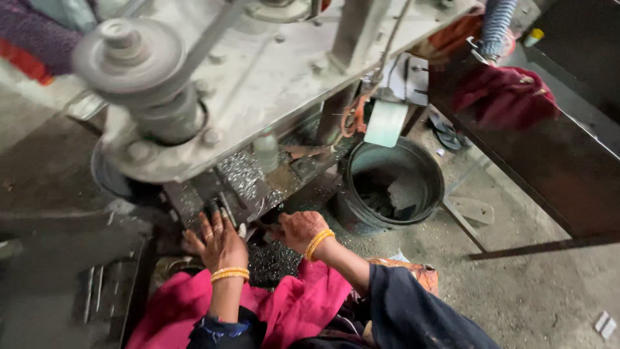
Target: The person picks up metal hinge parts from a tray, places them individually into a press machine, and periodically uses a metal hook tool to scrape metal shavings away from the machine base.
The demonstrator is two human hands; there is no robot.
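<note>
My left hand [218,240] lies palm down at the front edge of the grey machine's work plate [242,178], fingers spread over small metal rods; whether it grips one I cannot tell. My right hand [298,229] is curled beside it, just right of the plate, over a heap of dark metal shavings [274,258]. What its fingers enclose is hidden. Both wrists wear yellow bangles. A large grey machine [258,71] with a round pulley [132,55] looms above the plate. Pink cloth [294,304] covers my lap below the hands.
A dark metal bucket [431,173] with scraps inside stands on the floor to the right of the hands. A dark metal cabinet [549,161] with a red cloth [504,94] on it is at the right. Grey boards and rods [93,294] lie at the left.
</note>
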